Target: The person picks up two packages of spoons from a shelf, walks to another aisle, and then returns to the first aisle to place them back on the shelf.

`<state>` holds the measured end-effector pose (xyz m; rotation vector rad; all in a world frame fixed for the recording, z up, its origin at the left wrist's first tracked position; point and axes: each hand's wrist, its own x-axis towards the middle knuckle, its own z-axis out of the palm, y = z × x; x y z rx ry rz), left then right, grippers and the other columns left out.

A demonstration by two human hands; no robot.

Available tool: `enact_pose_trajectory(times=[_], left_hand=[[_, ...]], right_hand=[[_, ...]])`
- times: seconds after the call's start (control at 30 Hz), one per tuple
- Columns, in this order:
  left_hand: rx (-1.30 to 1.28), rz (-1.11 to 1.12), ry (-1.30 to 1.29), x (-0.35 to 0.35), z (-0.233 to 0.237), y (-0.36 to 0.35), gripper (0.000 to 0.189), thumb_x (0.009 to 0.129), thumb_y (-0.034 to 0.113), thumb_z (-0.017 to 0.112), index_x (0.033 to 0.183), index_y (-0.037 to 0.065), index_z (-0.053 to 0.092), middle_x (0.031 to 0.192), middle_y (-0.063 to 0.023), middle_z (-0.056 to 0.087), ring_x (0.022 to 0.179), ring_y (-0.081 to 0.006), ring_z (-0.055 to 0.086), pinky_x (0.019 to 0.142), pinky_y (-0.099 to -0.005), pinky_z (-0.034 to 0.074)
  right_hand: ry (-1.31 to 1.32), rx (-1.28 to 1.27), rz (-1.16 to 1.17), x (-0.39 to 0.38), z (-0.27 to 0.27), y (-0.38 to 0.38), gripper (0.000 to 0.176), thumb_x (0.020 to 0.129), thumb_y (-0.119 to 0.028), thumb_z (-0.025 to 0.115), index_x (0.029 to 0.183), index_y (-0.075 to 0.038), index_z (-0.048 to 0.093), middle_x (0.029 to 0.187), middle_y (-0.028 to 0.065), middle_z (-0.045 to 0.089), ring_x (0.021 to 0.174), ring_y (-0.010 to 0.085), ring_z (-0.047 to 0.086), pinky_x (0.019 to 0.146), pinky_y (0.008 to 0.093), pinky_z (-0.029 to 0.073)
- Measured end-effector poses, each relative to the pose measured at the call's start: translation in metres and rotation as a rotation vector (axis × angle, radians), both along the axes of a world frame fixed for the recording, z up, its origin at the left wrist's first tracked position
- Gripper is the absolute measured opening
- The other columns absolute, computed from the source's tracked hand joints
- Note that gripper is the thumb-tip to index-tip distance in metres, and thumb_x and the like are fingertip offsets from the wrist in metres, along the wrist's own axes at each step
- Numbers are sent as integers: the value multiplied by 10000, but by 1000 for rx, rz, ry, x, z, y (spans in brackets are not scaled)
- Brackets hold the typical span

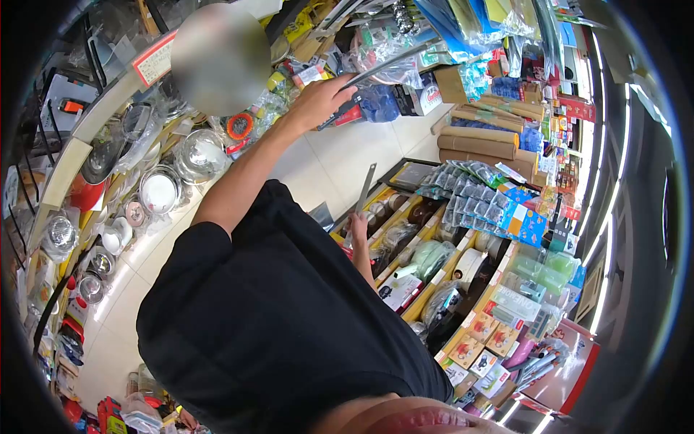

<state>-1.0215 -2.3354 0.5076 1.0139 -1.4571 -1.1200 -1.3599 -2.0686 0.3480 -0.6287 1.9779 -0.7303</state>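
Note:
My left hand (318,105) is raised at the upper middle with its fingers closed round a long, thin grey strip (394,64) that slants up to the right. A darker edge shows just below the fingers. Lower down, my right hand (358,224) grips a flat grey metal strip (368,186) that stands nearly upright, with a small hole near its top end. This hand is beside the yellow-edged shelf bins (408,300). What either strip belongs to is too small to tell.
Shelves with wrapped bowls (160,189) and lids curve along the left. Blister packs (473,199), rolled brown mats (477,145) and small boxes (481,325) line the right. Hanging plastic packets (463,25) are at the top. Pale tiled floor (307,163) lies between the shelves.

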Motion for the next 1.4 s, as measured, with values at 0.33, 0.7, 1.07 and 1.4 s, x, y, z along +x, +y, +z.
enact_pose_trajectory(times=[0.33, 0.7, 1.07, 1.4], left_hand=[[70, 94, 110, -3, -2, -23, 215, 910, 208, 478, 973, 11, 536, 765, -58, 619, 578, -131, 591, 551, -275, 465], [-80, 356, -4, -13, -50, -120, 326, 890, 290, 521, 1053, 13, 577, 834, -120, 628, 731, -229, 625, 675, -322, 463], [-171, 733, -195, -4, -29, -116, 420, 782, 200, 641, 1126, -10, 523, 1138, -211, 489, 1102, -352, 417, 954, -412, 317], [187, -70, 403, -87, -11, -33, 399, 894, 102, 528, 1266, 46, 395, 1058, -74, 565, 893, -126, 576, 664, -250, 502]], right_hand=[[115, 166, 302, -26, -67, 29, 165, 811, -184, 534, 820, -26, 578, 623, 8, 511, 527, 102, 480, 456, 258, 383], [-127, 250, -98, -24, -74, 84, 153, 852, -186, 511, 824, -43, 560, 601, 3, 500, 506, 114, 492, 431, 259, 394], [-36, 86, 137, 26, -37, -3, 287, 902, -354, 473, 906, -80, 558, 615, -39, 400, 481, 66, 387, 414, 227, 321], [144, -562, 475, 80, 118, -181, 307, 900, -202, 508, 1105, 26, 489, 951, 205, 540, 894, 290, 533, 786, 368, 413]])
